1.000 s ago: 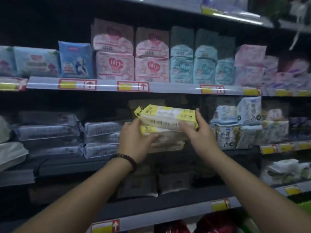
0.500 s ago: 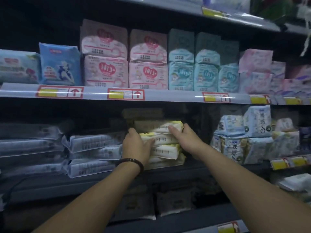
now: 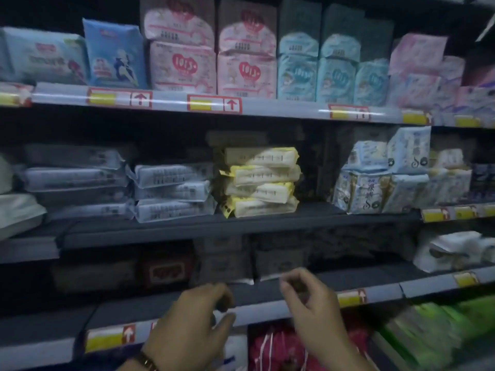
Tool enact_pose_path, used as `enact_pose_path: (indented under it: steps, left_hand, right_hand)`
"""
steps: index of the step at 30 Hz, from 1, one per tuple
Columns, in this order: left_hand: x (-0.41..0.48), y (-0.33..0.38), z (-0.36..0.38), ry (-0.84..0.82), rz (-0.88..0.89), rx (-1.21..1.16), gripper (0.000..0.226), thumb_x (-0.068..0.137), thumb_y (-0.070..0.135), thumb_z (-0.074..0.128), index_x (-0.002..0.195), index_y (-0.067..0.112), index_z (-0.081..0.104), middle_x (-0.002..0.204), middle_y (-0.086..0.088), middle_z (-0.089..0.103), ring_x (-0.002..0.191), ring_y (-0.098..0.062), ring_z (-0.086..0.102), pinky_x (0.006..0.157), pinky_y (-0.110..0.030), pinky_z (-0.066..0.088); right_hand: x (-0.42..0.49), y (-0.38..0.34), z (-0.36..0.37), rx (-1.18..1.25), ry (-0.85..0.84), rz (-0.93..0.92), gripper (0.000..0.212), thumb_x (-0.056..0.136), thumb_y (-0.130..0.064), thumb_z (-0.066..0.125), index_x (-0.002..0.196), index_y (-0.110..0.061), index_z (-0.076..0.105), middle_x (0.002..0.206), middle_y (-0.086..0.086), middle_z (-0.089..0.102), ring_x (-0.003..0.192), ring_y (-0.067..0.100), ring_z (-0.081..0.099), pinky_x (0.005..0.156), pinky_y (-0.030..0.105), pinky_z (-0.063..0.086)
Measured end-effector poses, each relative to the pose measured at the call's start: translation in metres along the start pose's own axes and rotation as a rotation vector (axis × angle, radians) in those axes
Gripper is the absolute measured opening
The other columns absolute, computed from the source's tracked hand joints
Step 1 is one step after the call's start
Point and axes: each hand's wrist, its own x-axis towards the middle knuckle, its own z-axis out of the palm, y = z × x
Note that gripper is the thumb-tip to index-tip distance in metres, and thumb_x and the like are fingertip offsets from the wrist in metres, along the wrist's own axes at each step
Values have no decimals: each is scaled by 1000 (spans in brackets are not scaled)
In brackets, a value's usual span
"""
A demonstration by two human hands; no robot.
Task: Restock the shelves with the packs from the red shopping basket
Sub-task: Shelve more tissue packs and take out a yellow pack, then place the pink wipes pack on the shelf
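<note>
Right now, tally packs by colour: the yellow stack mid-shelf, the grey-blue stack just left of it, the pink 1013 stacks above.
Yellow packs: 4
Grey-blue packs: 3
Pink packs: 4
Total: 11

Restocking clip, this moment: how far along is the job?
Done: four yellow packs sit stacked on the middle shelf. In hand: nothing; the left hand and right hand hang empty, low before the lower shelf. Left: cannot tell, since no basket shows clearly.
</note>
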Motion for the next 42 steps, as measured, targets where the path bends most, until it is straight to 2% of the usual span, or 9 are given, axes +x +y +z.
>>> enact_pose_path:
  steps: [4,7,11,17,22,30,37,40,42]
  left_hand:
    - [-80,-50,67,-232,-147,115,19,81,52,52,93,38,60,86,22,70,80,5,66,74,-24,57]
    - [-135,-95,115,-405,-251,184,17,82,46,53,89,35,65,94,12,74,94,-9,70,84,-30,57]
    - [-164,-110,141,-834,-316,227,42,92,56,62,127,33,69,127,1,71,121,-21,64,101,-27,46]
    - [-170,-118,154,-1082,-358,254,59,102,51,53,153,22,48,161,-4,45,145,-24,44,116,-29,34]
    - [-159,-120,157,-1037,-367,197,56,104,45,55,154,23,45,160,-5,45,145,-24,44,114,-28,34]
    - [-145,-118,159,-1052,-338,185,55,106,45,52,155,22,44,160,-5,46,144,-24,44,110,-27,35]
    - [-144,-125,157,-1084,-331,157,57,105,49,51,155,23,45,162,-4,42,146,-24,42,112,-29,35]
    - [-145,-130,153,-1076,-325,174,58,104,51,52,155,23,45,160,-3,44,144,-24,44,112,-29,36]
    - [-147,-133,149,-1033,-316,177,61,101,51,57,154,25,43,158,-3,47,141,-25,47,109,-29,37]
  right_hand:
    - [-83,73,56,-54,-215,159,12,92,-18,73,84,-27,71,70,-7,70,66,0,61,65,24,48]
    - [-137,122,86,-181,-344,331,11,91,-14,75,81,-19,75,70,-4,74,64,2,62,65,24,49]
    - [-168,156,112,-391,-666,464,12,88,-29,81,91,-18,77,94,2,80,91,16,74,80,28,54]
    - [-189,204,131,-702,-823,486,50,80,-47,83,120,-20,69,119,9,74,112,30,70,92,33,57]
    - [-201,229,152,-869,-924,488,95,80,-51,82,158,-21,36,154,14,43,141,40,45,118,46,41]
    - [-198,263,168,-992,-1012,443,117,80,-60,80,166,-18,13,164,15,30,150,39,35,124,50,32]
    - [-195,279,171,-1021,-1027,404,89,87,-32,82,159,-23,30,152,10,45,138,35,50,116,45,45]
    - [-179,260,165,-807,-1074,453,68,90,-49,76,149,-24,52,142,7,64,126,28,63,102,32,50]
    - [-164,232,158,-569,-1059,505,51,92,-34,81,139,-24,63,126,-1,71,113,19,67,90,24,48]
